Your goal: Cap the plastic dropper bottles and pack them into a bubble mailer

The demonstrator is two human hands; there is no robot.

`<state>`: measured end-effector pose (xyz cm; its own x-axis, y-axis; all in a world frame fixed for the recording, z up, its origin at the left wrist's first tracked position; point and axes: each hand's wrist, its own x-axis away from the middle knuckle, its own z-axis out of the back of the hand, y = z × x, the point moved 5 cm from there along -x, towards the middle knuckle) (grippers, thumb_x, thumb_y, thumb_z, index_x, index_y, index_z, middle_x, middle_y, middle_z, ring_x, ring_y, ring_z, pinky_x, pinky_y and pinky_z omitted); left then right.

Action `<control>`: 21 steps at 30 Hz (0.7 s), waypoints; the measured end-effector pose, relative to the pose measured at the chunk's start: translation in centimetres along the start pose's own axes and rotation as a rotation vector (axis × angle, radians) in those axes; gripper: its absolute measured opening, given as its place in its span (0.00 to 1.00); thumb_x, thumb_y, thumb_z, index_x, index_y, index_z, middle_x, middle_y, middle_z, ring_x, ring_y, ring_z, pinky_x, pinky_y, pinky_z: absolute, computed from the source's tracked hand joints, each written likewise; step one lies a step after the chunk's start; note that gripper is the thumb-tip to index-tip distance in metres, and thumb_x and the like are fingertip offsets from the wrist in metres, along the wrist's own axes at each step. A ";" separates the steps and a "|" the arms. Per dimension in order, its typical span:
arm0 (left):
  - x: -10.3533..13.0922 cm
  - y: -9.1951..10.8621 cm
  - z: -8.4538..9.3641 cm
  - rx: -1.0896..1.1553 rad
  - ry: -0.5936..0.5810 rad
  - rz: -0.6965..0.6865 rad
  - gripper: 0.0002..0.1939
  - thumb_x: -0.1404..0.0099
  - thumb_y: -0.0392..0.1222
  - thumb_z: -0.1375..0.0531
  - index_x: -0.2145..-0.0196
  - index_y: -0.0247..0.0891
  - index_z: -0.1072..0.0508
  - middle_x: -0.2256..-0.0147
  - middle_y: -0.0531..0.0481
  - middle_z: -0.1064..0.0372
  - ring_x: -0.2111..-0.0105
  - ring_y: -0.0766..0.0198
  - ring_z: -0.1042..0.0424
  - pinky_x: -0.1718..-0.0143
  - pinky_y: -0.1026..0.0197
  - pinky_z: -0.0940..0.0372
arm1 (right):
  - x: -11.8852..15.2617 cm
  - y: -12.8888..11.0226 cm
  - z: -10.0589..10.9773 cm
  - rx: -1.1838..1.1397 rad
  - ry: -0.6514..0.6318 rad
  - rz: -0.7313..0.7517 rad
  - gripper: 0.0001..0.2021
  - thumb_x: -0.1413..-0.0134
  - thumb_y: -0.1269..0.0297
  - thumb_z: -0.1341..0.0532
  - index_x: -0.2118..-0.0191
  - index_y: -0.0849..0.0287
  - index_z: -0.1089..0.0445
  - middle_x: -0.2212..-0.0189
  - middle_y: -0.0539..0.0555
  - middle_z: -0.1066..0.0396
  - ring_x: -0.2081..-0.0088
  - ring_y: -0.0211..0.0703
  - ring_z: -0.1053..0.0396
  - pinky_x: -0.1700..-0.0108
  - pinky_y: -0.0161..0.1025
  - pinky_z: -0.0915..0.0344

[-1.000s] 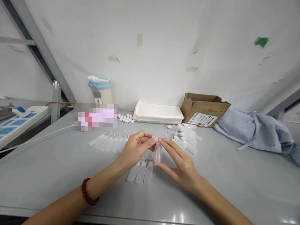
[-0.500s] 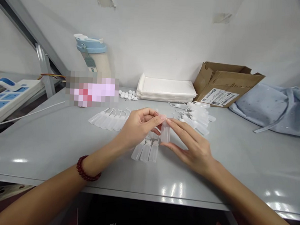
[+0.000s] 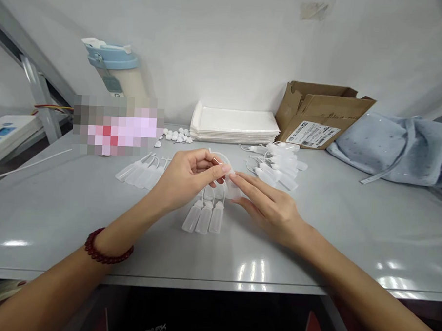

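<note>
A left hand (image 3: 186, 177) pinched the top of a small translucent bottle (image 3: 234, 190) between thumb and fingers, while the right hand (image 3: 277, 209) gripped its body, fingers near the neck and thumb near the base, above the table (image 3: 286, 261). Three bottles (image 3: 204, 218) lined up in front and a neat row (image 3: 143, 175) at left looked finished; a loose heap (image 3: 282, 163) at right and scattered white pieces (image 3: 169, 135) behind appeared to be left. Whether the held bottle's top was fully seated could not be told.
</note>
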<state>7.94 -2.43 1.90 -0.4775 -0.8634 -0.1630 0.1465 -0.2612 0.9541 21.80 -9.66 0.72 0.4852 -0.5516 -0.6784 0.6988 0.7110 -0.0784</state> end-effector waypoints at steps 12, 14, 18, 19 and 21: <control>0.1 -0.2 0.5 -0.093 -0.068 0.040 0.08 0.41 0.45 0.38 0.69 0.37 0.26 0.71 0.53 0.29 0.71 0.67 0.31 0.70 0.67 0.35 | 0.7 -0.1 -0.6 0.004 -0.145 0.018 0.27 0.42 0.82 0.49 0.38 0.62 0.48 0.51 0.65 0.35 0.55 0.44 0.33 0.57 0.42 0.30; 0.0 -0.3 0.6 -0.081 -0.078 0.015 0.08 0.42 0.45 0.37 0.68 0.37 0.26 0.69 0.52 0.29 0.68 0.65 0.30 0.67 0.65 0.34 | 0.7 -0.1 -0.6 -0.007 -0.153 0.019 0.26 0.42 0.82 0.49 0.39 0.62 0.48 0.50 0.65 0.36 0.55 0.45 0.33 0.57 0.42 0.30; -0.1 -0.4 0.8 -0.054 -0.120 -0.008 0.08 0.42 0.45 0.38 0.68 0.38 0.25 0.66 0.50 0.28 0.64 0.62 0.30 0.62 0.63 0.34 | 0.7 -0.1 -0.8 -0.042 -0.143 0.014 0.27 0.42 0.82 0.50 0.38 0.59 0.48 0.50 0.65 0.36 0.58 0.44 0.32 0.60 0.42 0.29; -0.2 -0.4 0.8 -0.058 -0.134 -0.007 0.09 0.42 0.45 0.38 0.67 0.38 0.25 0.66 0.50 0.28 0.64 0.62 0.30 0.62 0.62 0.34 | 0.7 0.0 -0.9 -0.056 -0.139 0.010 0.27 0.43 0.82 0.50 0.39 0.58 0.48 0.51 0.64 0.36 0.58 0.43 0.32 0.60 0.42 0.29; -0.2 -0.5 0.9 -0.071 -0.165 0.003 0.09 0.42 0.46 0.38 0.66 0.38 0.25 0.65 0.49 0.27 0.64 0.61 0.29 0.62 0.61 0.35 | 0.7 0.1 -1.0 -0.105 -0.120 0.003 0.26 0.43 0.82 0.49 0.40 0.57 0.45 0.51 0.64 0.35 0.58 0.44 0.31 0.61 0.42 0.29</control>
<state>7.16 -1.78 1.72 -0.6115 -0.7834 -0.1114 0.2061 -0.2936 0.9334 21.71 -9.53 -0.45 0.5511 -0.5932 -0.5868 0.6413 0.7511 -0.1570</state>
